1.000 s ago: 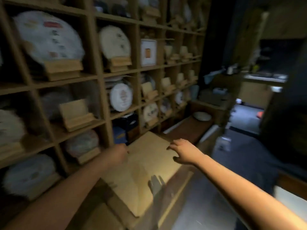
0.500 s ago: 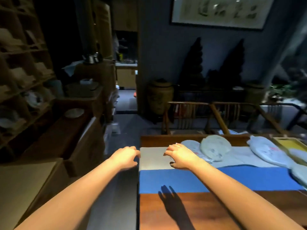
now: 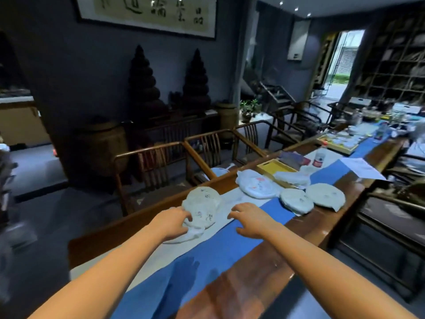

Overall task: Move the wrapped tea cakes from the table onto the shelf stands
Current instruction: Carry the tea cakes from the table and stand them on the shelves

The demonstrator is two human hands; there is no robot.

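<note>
Several round tea cakes in white paper lie on the long wooden table (image 3: 257,279), which has a blue runner down its length. The nearest tea cake (image 3: 203,204) leans tilted on loose white wrapping. My left hand (image 3: 171,223) touches its lower left edge, fingers curled against the paper. My right hand (image 3: 249,218) hovers just right of it over the cloth, fingers spread, holding nothing. Further right lie three more wrapped cakes: one (image 3: 258,187) by the far edge, one (image 3: 296,200) on the runner, one (image 3: 325,195) beyond it. The shelf stands are out of view.
A yellow tray (image 3: 273,166) sits behind the cakes, with a small jar (image 3: 319,157) and a paper sheet (image 3: 361,170) further along. Wooden chairs (image 3: 161,166) line the table's far side. A second shelf wall (image 3: 397,61) stands at the far right.
The view swung right from the shelf to the table. Both hands have come from the shelf edge to the nearest tea cake, the left now touching it.
</note>
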